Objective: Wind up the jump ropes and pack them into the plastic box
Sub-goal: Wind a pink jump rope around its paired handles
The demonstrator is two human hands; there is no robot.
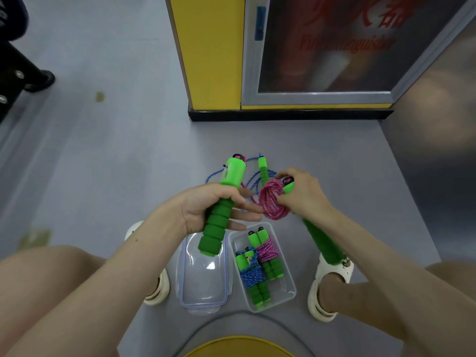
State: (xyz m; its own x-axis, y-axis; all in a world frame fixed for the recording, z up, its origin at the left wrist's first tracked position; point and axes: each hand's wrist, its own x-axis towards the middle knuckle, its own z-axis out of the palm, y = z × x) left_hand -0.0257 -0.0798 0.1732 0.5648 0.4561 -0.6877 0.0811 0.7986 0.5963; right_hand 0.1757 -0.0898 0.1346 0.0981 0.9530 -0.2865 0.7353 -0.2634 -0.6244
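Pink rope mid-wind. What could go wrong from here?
The pink coil is only pinched by the right hand against the right handle; it could spring loose. Its free strand toward the left handle in the left hand hangs near the loose blue rope and may snag it.

Red lettering [345,45] on the glass door [296,73] of the wall cabinet. Top row: large Chinese characters [360,14], cut off by the upper edge and smeared, not legible. Below them, one line of Latin letters, blurred in the middle: "Fir" at the start, "nguisher" at the end, most likely "Fire Extinguisher". On the door's grey frame, left side, a small blue label [260,23] with a dark mark, unreadable. On the thick top of the green handle [233,176], a pale sticker with small dark marks, too blurred to read.
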